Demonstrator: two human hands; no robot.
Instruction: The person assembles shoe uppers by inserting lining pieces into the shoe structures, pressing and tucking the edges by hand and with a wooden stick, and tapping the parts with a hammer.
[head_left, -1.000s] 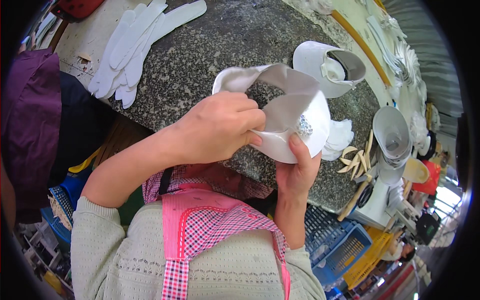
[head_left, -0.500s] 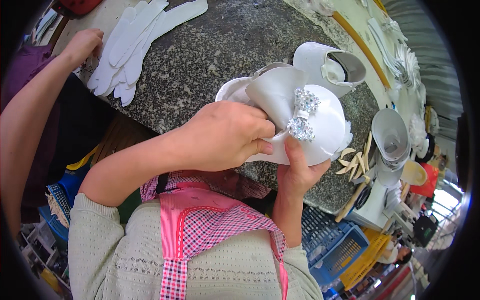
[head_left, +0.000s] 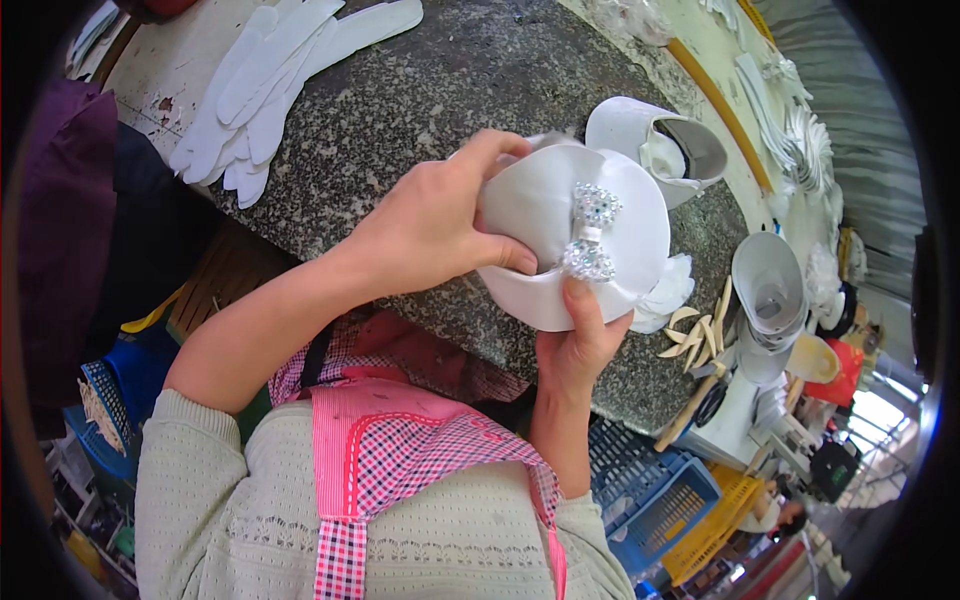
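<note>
Over the speckled stone tabletop [head_left: 370,120] I hold a glossy white shoe upper [head_left: 640,235] with a curved, flared edge. A sparkling rhinestone bow [head_left: 592,232] sits on its front. My left hand [head_left: 425,225] is closed on the upper's left side, its thumb pressed by the inner fold and its fingers over the far edge. From the near side my right hand [head_left: 580,345] pinches the lower rim, thumb on top just below the bow; its other fingers are hidden underneath. Behind it stands another white shoe upper [head_left: 618,125].
White insole-shaped pieces [head_left: 265,95] lie fanned at far left. Right of my hands are pale curved slips [head_left: 705,335], a white ruffled piece [head_left: 670,295] and stacked white uppers [head_left: 770,280]. Blue crates [head_left: 650,505] stand below the table edge. A person's purple sleeve [head_left: 65,200] is at left.
My left hand has shifted from the near rim up to the upper's left side, and the upper has turned slightly. The other person's hand at far left has left the table.
</note>
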